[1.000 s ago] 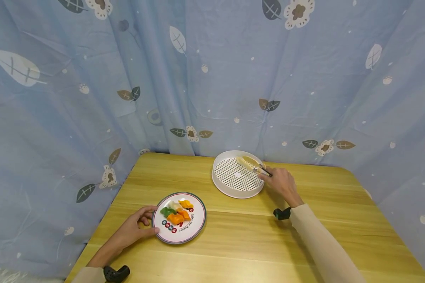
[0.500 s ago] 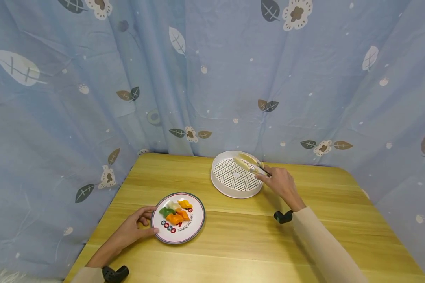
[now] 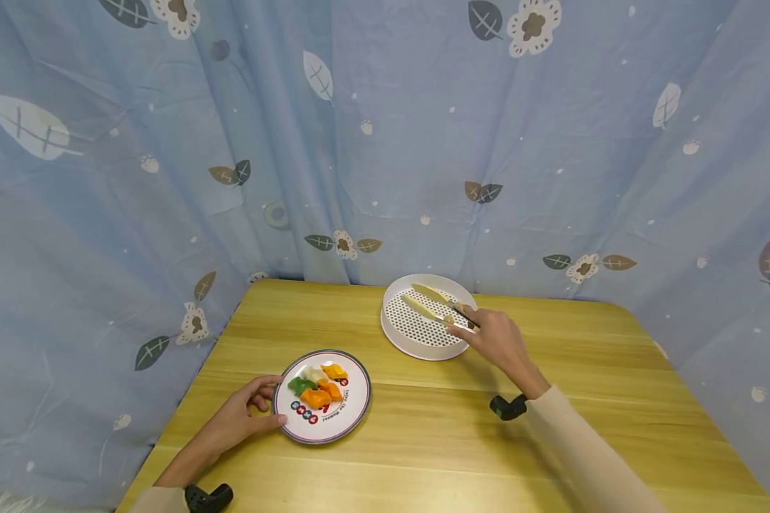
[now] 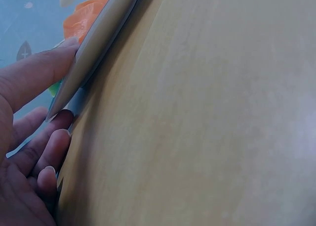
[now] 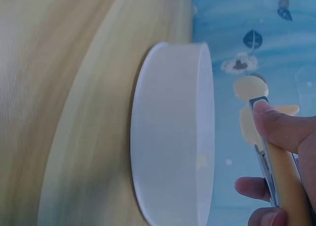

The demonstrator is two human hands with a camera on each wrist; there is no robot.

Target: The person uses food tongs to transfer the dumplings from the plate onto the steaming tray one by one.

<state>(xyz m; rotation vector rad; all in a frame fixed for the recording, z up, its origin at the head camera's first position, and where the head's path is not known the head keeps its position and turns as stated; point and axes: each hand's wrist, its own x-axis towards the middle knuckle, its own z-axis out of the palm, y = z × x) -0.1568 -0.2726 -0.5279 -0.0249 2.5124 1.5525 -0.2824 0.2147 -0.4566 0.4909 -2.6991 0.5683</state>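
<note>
Two hands: tongs (image 3: 433, 306), plate (image 3: 353, 413).

Table (image 3: 423, 427) light wood grain, smooth; steamer tray (image 3: 398, 338) matt white plastic; plate (image 3: 353, 420) glossy; backdrop (image 3: 167, 142) cloth

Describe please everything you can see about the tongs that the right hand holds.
The tongs have two long, flat, pale yellowish arms that look like plastic or wood, joined by a darker metal part near the handle. The right hand grips them at the handle end, thumb on top. The arms stand apart, open, with nothing between them. They lie nearly level over the white perforated steamer tray, tips pointing to its far left rim. Whether the tips touch the tray cannot be told.
</note>
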